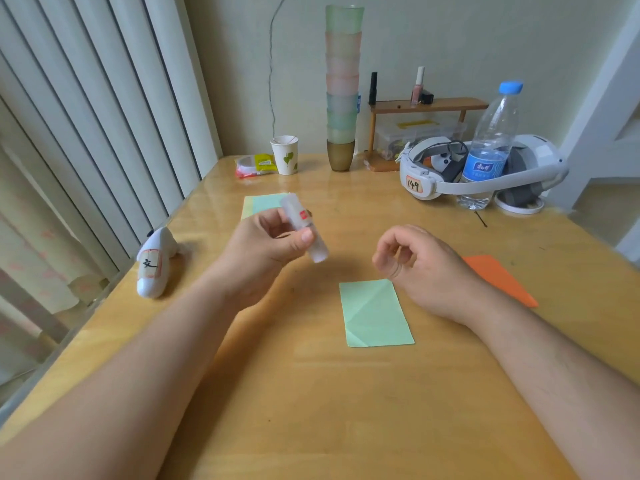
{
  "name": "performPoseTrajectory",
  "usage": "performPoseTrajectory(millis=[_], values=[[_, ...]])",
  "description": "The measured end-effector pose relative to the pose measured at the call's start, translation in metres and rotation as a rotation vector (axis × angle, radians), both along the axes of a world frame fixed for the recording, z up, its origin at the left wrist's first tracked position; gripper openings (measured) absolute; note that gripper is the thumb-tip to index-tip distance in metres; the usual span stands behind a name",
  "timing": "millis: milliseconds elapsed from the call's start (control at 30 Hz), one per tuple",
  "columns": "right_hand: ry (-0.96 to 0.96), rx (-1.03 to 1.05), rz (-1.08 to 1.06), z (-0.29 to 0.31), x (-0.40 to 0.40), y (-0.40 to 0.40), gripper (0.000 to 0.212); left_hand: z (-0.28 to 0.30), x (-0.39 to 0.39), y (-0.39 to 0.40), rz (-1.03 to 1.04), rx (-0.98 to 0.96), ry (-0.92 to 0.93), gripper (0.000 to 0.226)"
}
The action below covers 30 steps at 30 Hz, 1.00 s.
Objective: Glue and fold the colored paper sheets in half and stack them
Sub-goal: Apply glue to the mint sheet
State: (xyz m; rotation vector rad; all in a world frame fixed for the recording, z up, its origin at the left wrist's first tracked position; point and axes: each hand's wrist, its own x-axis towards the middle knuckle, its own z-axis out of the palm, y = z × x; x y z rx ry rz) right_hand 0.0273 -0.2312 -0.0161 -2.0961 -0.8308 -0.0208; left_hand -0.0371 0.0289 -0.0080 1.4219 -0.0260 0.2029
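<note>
A light green folded paper [375, 313] lies flat in the middle of the wooden table [311, 393]. My left hand [266, 251] is raised above the table, left of that paper, and grips a white glue stick [304, 226] held at a slant. My right hand [422, 268] hovers just above the green paper's far right corner, fingers loosely curled and holding nothing. An orange paper [498, 278] lies to the right, partly hidden by my right wrist. A small pile of pale green and yellow sheets [263, 202] lies farther back, behind my left hand.
A white controller [154, 265] rests near the left table edge. At the back stand a paper cup [285, 154], a snack packet [254, 165], a tall stack of cups [342, 88], a small wooden shelf [426, 109], a headset [478, 168] and a water bottle [490, 147].
</note>
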Motion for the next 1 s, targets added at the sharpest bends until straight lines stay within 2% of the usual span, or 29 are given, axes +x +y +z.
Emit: performPoseTrajectory(millis=[100, 200, 267, 400, 500, 600, 733, 867, 1000], values=[[0.069, 0.121, 0.034, 0.0, -0.004, 0.007, 0.067, 0.001, -0.003, -0.027, -0.092, -0.061, -0.018, 0.025], [0.217, 0.196, 0.129, 0.003, -0.01, 0.012, 0.079, 0.002, -0.004, -0.041, -0.157, -0.052, -0.032, 0.05], [0.298, 0.225, 0.17, 0.003, -0.011, 0.014, 0.08, 0.0, -0.004, -0.044, -0.18, -0.066, -0.055, 0.048], [0.416, 0.325, 0.232, 0.009, -0.017, 0.016, 0.08, -0.004, -0.003, -0.047, -0.188, -0.088, -0.065, 0.056], [0.472, 0.367, 0.238, 0.012, -0.022, 0.018, 0.058, -0.003, -0.003, -0.049, -0.24, -0.086, -0.125, 0.047], [0.554, 0.408, 0.287, 0.011, -0.02, 0.016, 0.059, 0.001, -0.007, -0.054, -0.226, -0.103, -0.12, 0.042], [0.668, 0.442, 0.304, 0.011, -0.019, 0.014, 0.039, 0.004, -0.01, -0.056, -0.199, -0.13, -0.058, 0.023], [0.728, 0.508, 0.252, 0.009, -0.018, 0.016, 0.042, 0.003, -0.009, -0.058, -0.13, -0.153, -0.054, 0.013], [0.866, 0.661, 0.36, 0.01, -0.014, 0.014, 0.065, 0.005, -0.013, -0.064, -0.166, -0.154, -0.114, 0.017]])
